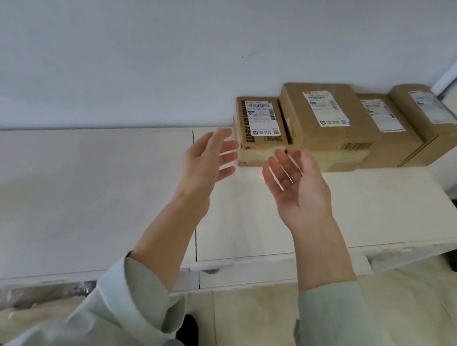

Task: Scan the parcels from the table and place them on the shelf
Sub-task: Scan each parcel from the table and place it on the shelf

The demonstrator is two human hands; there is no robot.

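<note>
Four parcels (347,122) sit in a row on the shelf (72,179); the nearest parcel (260,130) lies just beyond both grips. Left hand (208,164) and right hand (294,179) are spread and hold nothing; any parcels left are out of view.

Four brown cardboard parcels with white shipping labels (347,122) are being kept lined up, touching, along the white flat shelf (101,183), labels up.

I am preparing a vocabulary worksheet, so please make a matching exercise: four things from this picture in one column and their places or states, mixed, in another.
Things:
1. left hand
2. smallest parcel
3. biggest parcel
4. last parcel

Places or states:
a. second in the row from the left
b. far right end of the row
c. open, holding nothing
d. left end of the row, just beyond the fingers

Pairs: 1-c, 2-d, 3-a, 4-b
</note>
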